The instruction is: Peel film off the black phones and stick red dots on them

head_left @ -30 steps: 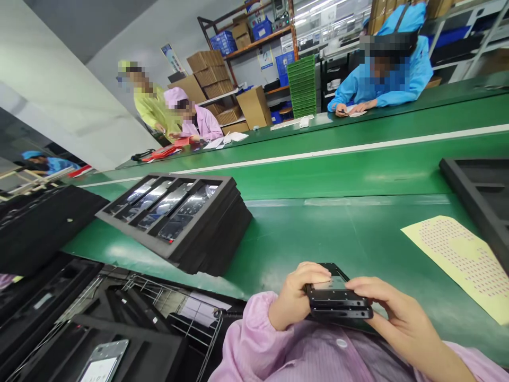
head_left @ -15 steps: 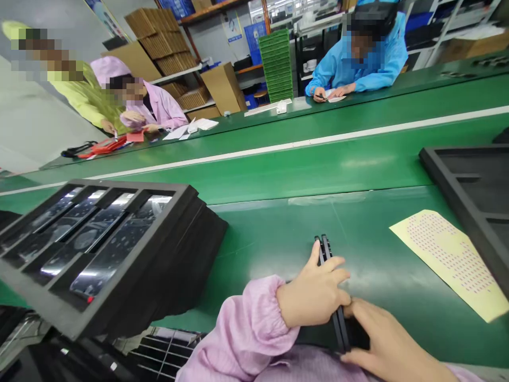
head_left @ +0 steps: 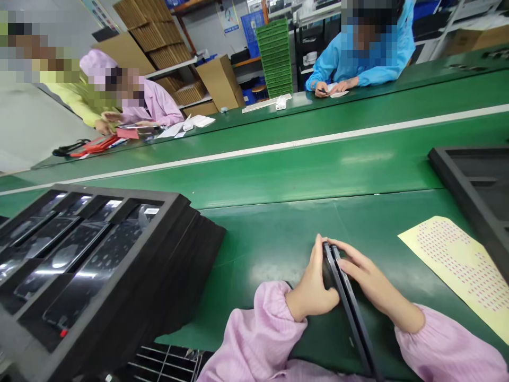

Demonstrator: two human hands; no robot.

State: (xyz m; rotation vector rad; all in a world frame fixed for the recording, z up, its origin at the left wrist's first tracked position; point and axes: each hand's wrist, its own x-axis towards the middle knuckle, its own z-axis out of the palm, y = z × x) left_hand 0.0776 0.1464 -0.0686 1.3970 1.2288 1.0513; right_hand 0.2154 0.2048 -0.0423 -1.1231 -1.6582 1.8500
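Observation:
Two slim dark phones (head_left: 352, 313) stand side by side, seen edge-on, above the green bench in front of me. My left hand (head_left: 316, 289) is closed against their left side, its fingertips at the far end. On the other side my right hand (head_left: 371, 281) holds them, fingers at the far end and thumb side hidden. The phones' faces cannot be seen, and their near ends run down toward my body. Left of my hands, a black foam tray (head_left: 169, 212) tops a stack of such trays. Phones with dark glass (head_left: 99, 265) lie in its compartments.
A yellow sheet of small red stickers (head_left: 445, 254) lies right, by another black tray (head_left: 457, 178). Beyond the bench runs a green conveyor (head_left: 278, 180). Three co-workers are across it, with papers (head_left: 199, 121) and a green crate stack (head_left: 274, 58). A wire rack (head_left: 167, 361) is below left.
My right hand has moved from the near end of the phones to their far end. My left hand has shifted to their left side. The view has turned slightly.

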